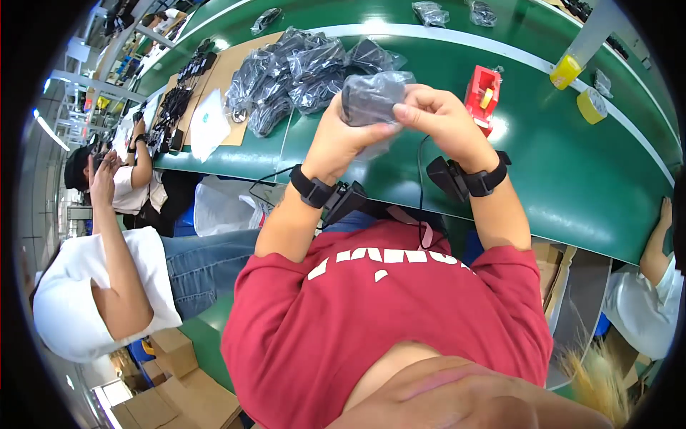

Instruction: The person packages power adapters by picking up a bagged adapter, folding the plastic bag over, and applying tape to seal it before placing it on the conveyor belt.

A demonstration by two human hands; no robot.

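Note:
Both of my hands hold one small clear plastic bag with a black item inside (pixel 371 96), lifted above the green table (pixel 572 179). My left hand (pixel 343 136) grips the bag from below and the side. My right hand (pixel 439 114) pinches its right edge with thumb and fingers. Each wrist carries a black strap with a small black device. Just behind the bag lies a pile of similar bagged black items (pixel 300 71).
A red tape dispenser (pixel 482 93) stands right of my hands, with two yellow tape rolls (pixel 579 86) farther right. Cardboard sheets with black parts (pixel 182 100) lie at the left. A co-worker in white (pixel 93 286) sits to my left; another person's arm (pixel 654 250) shows at right.

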